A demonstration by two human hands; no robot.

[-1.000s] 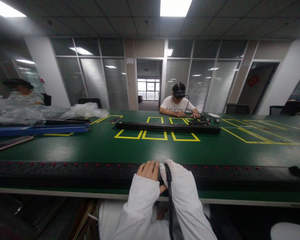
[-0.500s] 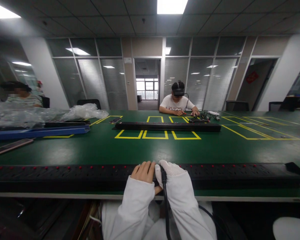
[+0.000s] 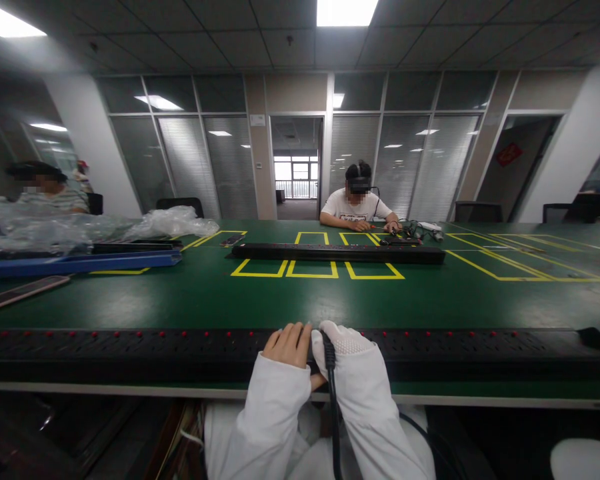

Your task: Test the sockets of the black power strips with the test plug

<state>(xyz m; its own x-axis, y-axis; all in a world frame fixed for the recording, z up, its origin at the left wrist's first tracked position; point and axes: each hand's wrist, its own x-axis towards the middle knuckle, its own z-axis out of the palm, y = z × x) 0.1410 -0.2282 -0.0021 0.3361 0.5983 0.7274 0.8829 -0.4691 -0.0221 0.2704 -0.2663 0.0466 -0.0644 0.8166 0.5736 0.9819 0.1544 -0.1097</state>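
A long black power strip (image 3: 145,353) with a row of red indicators lies along the near table edge. My bare left hand (image 3: 289,343) is closed over the strip, fingers on its top and thumb below at the near side. Right beside it, my white-gloved right hand (image 3: 343,343) grips the plug end of a black power cord (image 3: 334,413) against the strip. The cord hangs down past my sleeve towards my lap. The plug's front is hidden by the glove, so I cannot tell whether it sits in a socket.
A second black power strip (image 3: 337,253) lies farther back across yellow tape marks on the green table (image 3: 205,300). At left are plastic wrap (image 3: 173,223), a blue channel (image 3: 80,265) and a phone (image 3: 25,293). A co-worker (image 3: 357,200) handles items opposite; another person sits far left.
The view has shifted very slightly. Both hands keep the same hold on the strip and the plug.
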